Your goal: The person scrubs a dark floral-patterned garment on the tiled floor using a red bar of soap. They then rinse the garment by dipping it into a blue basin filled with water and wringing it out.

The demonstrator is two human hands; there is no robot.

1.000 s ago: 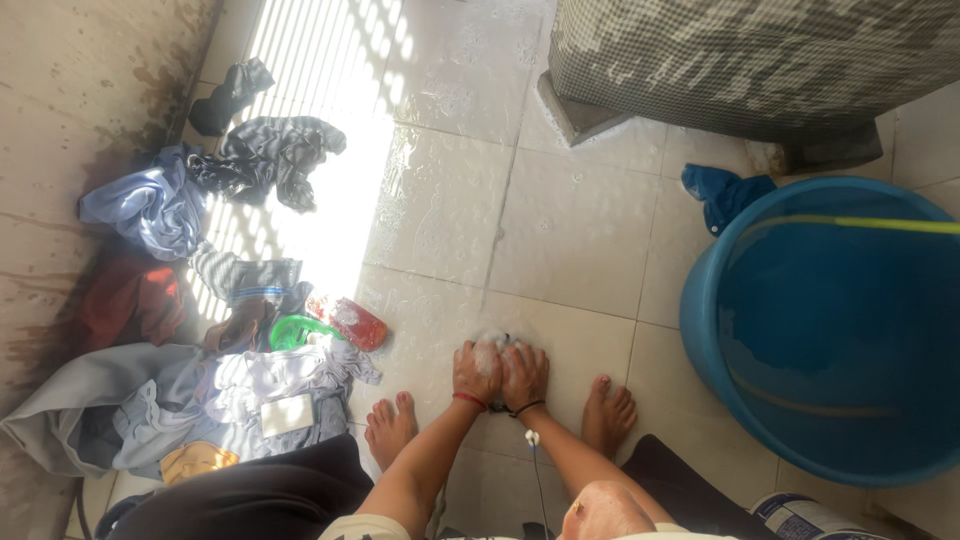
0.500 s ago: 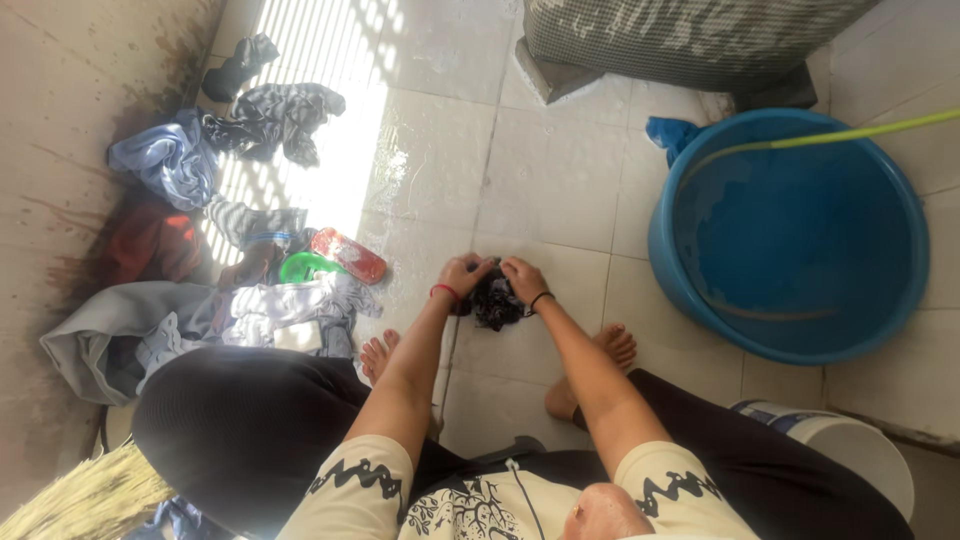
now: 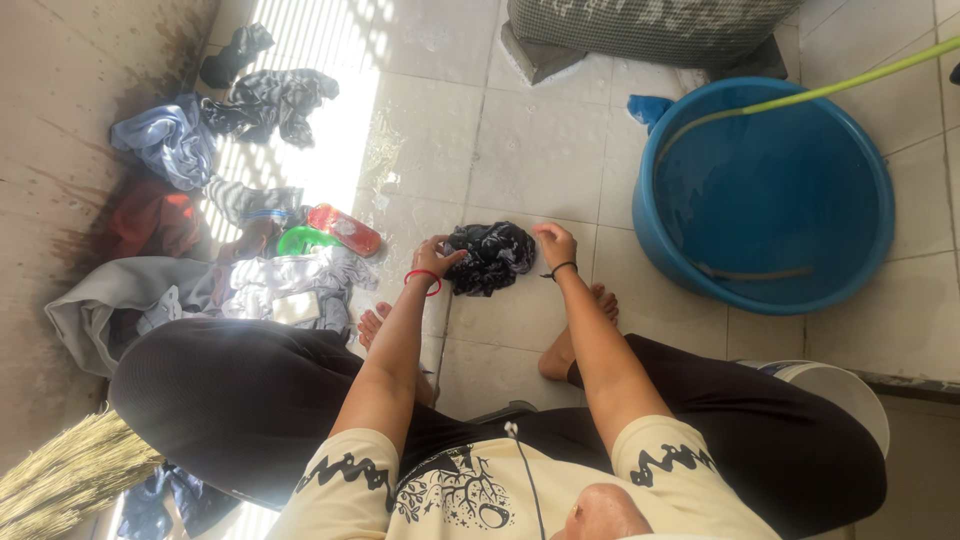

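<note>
From my remote station I take the large round blue plastic tub (image 3: pixel 770 190) as the reference point. Farthest left of it, against the stained wall, I note a straw-coloured broom head (image 3: pixel 65 480) at the bottom edge and a loose heap of grey, white, red and pale blue garments (image 3: pixel 190 240) on the floor. Nearer the tub, at the inner edge of that heap, lie a green plastic scrubbing brush (image 3: pixel 300 240) and a red oblong soap packet (image 3: pixel 345 230), just beside each other. Next, the left hand (image 3: pixel 432 258), with a red band at the wrist, has its fingers pinched on the left edge of a dark, wet, crumpled cloth (image 3: pixel 490 257). The cloth lies bunched on the wet pale floor tiles (image 3: pixel 540 150), between both hands and near the tub's left side. The right hand (image 3: pixel 555 243), with a black band at the wrist, has its fingers closed on the cloth's right edge. A thin yellow-green hose (image 3: pixel 820 92) crosses over the tub's rim. Below the tub stands a white plastic bucket (image 3: pixel 845 395), partly hidden by the person's knee.
</note>
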